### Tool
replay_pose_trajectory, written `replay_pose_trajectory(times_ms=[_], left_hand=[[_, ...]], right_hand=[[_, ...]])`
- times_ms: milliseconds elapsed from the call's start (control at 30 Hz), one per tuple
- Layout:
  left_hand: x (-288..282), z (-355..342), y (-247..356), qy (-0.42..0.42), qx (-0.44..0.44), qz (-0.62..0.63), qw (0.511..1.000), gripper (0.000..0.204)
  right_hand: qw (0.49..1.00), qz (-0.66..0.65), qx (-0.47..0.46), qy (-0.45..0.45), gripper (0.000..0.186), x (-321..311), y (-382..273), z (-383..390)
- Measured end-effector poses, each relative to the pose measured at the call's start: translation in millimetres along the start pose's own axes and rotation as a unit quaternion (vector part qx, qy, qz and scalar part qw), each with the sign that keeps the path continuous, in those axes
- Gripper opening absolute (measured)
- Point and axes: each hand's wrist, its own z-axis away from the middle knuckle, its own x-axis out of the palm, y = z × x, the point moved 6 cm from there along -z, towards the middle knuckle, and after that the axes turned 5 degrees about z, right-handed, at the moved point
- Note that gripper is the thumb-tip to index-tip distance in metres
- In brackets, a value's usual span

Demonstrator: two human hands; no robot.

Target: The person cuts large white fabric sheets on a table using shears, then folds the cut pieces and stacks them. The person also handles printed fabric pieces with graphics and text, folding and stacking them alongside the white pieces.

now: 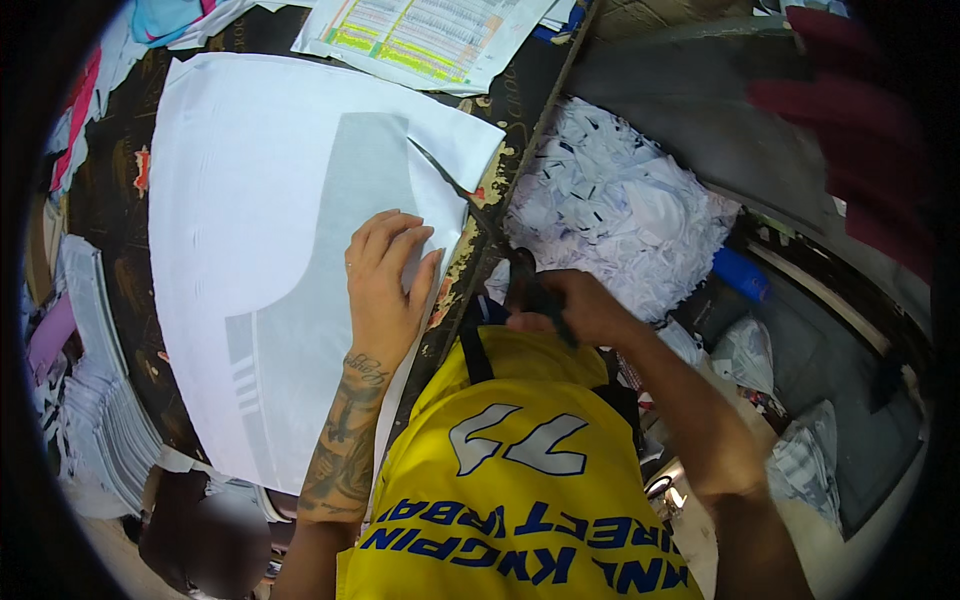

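A large white cloth sheet [240,160] printed with a pale grey curved shape [365,180] lies on the dark tabletop. My left hand [390,270] rests on it with its fingers stretched and a little apart, pressing beside the grey shape's right edge. In my right hand [580,308] are black-handled scissors [490,228], held past the table's edge. Their long blades reach over the sheet, with the tip by the upper right corner of the grey shape. Near the blades the cloth is lifted and creased.
Printed papers with yellow-marked rows [415,40] lie at the table's far side. Beyond the table edge [545,130] on the right is a big heap of white scraps [620,200]. Stacked folded white cloth [105,390] stands at the left. A blue roll [740,274] lies farther right.
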Motion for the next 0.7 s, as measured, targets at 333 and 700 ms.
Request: replay_pose_trajectory(times_ms=[333, 700], left_hand=[[-2.8, 4.2, -19.4, -0.008, -0.004, 0.044, 0.999, 0.036], [-3.0, 4.2, -14.7, 0.028, -0.022, 0.060, 0.998, 0.042]], right_hand=[[0.991, -0.080, 0.095, 0.045, 0.056, 77.7, -52.1, 7.0], [0.993, -0.101, 0.005, 0.062, 0.053, 59.9, -70.6, -7.6]])
